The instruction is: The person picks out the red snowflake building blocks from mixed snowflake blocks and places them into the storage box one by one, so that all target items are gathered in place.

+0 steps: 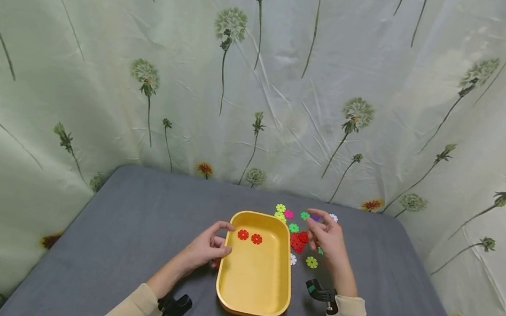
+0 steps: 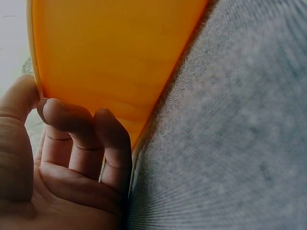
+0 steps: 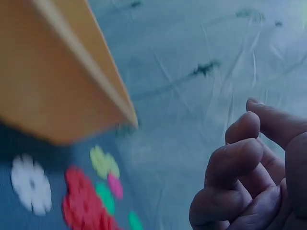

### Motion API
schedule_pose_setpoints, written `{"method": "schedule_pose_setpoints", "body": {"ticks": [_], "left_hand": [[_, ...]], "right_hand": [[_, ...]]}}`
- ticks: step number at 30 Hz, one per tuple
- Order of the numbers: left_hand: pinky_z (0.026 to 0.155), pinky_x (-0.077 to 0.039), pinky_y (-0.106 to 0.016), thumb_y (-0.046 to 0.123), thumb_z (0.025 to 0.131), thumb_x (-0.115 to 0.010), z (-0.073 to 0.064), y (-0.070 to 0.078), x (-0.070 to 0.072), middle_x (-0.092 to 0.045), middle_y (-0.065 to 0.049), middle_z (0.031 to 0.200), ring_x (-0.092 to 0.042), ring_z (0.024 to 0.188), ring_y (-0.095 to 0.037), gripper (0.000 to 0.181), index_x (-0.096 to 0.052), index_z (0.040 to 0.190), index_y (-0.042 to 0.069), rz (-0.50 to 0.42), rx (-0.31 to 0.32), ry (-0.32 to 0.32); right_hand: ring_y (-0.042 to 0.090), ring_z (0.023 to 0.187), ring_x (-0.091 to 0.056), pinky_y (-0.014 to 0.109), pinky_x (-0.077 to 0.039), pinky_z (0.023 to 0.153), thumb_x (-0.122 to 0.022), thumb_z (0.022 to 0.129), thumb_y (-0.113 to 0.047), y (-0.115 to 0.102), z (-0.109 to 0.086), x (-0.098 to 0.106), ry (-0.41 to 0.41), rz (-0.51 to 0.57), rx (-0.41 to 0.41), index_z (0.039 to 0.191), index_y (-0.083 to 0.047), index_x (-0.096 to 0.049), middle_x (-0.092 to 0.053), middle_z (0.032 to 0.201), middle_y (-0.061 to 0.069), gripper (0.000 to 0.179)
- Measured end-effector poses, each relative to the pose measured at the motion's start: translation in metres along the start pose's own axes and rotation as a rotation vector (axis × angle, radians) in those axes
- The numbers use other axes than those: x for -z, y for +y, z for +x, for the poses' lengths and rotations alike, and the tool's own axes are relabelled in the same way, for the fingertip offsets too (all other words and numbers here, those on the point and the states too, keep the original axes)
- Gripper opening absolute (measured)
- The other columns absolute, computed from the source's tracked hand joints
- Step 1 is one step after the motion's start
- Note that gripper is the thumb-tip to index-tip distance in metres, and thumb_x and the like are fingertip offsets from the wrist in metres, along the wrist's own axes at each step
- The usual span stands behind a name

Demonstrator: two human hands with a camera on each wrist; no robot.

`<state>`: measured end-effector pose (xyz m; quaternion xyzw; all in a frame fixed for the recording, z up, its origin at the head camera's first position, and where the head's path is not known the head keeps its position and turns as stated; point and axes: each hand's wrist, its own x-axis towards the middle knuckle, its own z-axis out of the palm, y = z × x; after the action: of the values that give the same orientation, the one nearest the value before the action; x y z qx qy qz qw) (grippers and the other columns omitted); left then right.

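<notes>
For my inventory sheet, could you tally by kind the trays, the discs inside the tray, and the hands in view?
Yellow tray: 1
Red discs inside the tray: 2
Hands (left hand, right hand): 2
Total: 5

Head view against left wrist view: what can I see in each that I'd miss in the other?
Only the head view shows two red flower-shaped pieces inside the yellow tray, loose coloured pieces by the tray's right side, and the right hand near those.

Only the left wrist view shows the tray's outer wall on the left-hand side and, close up, the palm side of the left hand.

Both show the left hand at the tray's edge and the grey cloth.
</notes>
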<state>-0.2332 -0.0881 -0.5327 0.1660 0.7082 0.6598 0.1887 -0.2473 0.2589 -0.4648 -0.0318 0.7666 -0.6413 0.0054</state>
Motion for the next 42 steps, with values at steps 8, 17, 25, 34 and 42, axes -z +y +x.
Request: {"method": "schedule_pose_setpoints", "body": {"ticks": [8, 17, 25, 34, 42], "left_hand": [[0.054, -0.048, -0.025, 0.009, 0.101, -0.067, -0.001, 0.001, 0.001, -0.059, 0.004, 0.070, -0.052, 0.054, -0.012, 0.056, -0.038, 0.149, 0.006, -0.011, -0.001, -0.006], [0.054, -0.047, -0.025, 0.009, 0.101, -0.068, -0.001, 0.000, 0.002, -0.058, 0.004, 0.071, -0.051, 0.054, -0.012, 0.056, -0.038, 0.149, 0.005, -0.017, 0.001, -0.011], [0.054, -0.048, -0.025, 0.010, 0.101, -0.068, -0.001, 0.001, 0.001, -0.058, 0.003, 0.071, -0.052, 0.055, -0.013, 0.057, -0.038, 0.148, 0.005, -0.006, 0.006, -0.008], [0.054, -0.047, -0.025, 0.009, 0.101, -0.068, 0.000, 0.001, 0.001, -0.059, 0.003, 0.071, -0.052, 0.055, -0.013, 0.054, -0.040, 0.147, 0.010, -0.019, 0.012, 0.003], [0.055, -0.047, -0.025, 0.009, 0.101, -0.068, 0.000, 0.000, 0.001, -0.059, 0.003, 0.071, -0.052, 0.056, -0.013, 0.056, -0.038, 0.148, 0.008, -0.015, 0.017, -0.003]], "right_hand": [[0.007, 0.046, -0.044, 0.023, -0.039, 0.050, -0.065, 0.106, -0.022, 0.034, 0.007, 0.021, 0.008, -0.110, -0.100, 0.150, -0.002, -0.049, -0.053, 0.062, -0.006, 0.051], [0.009, 0.040, -0.044, 0.023, -0.042, 0.044, -0.068, 0.104, -0.024, 0.063, 0.013, 0.019, 0.030, -0.248, -0.230, 0.154, -0.007, -0.051, -0.059, 0.059, 0.000, 0.055], [0.009, 0.038, -0.045, 0.024, -0.041, 0.043, -0.069, 0.103, -0.022, 0.064, 0.012, 0.015, 0.027, -0.367, -0.205, 0.152, -0.004, -0.055, -0.059, 0.055, 0.001, 0.054], [0.009, 0.036, -0.043, 0.025, -0.041, 0.042, -0.072, 0.101, -0.022, 0.065, 0.017, 0.007, 0.091, -0.446, -0.171, 0.137, -0.004, -0.068, -0.056, 0.053, 0.001, 0.040], [0.010, 0.036, -0.043, 0.024, -0.041, 0.041, -0.071, 0.102, -0.021, 0.066, 0.014, 0.009, 0.154, -0.443, -0.119, 0.129, -0.004, -0.074, -0.055, 0.052, 0.000, 0.032]]}}
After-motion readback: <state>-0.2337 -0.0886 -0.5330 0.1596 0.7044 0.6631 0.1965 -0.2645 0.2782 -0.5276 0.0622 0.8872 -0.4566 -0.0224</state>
